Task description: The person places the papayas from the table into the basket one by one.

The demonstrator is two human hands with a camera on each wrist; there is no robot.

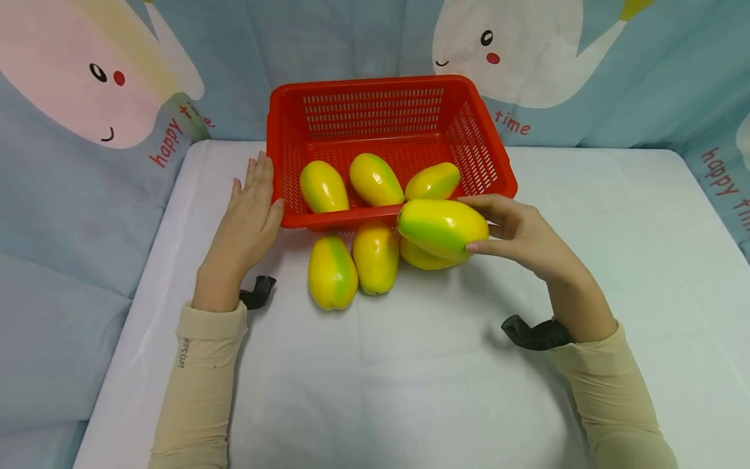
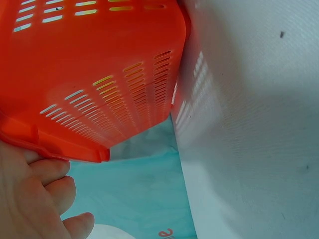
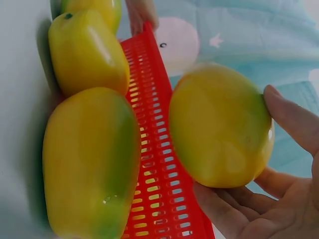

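Behind, "happy time" cloth (image 1: 176,140), red basket (image 1: 387,85)

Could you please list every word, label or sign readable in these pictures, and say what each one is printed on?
"happy time" in red on the cartoon backdrop cloth, left of the table.
"time" in red on the backdrop right of the red basket; anything before it is hidden.
"happy ti", cut off at the frame edge, on the backdrop at far right.
Small grey lettering on the left sleeve: too small to read.
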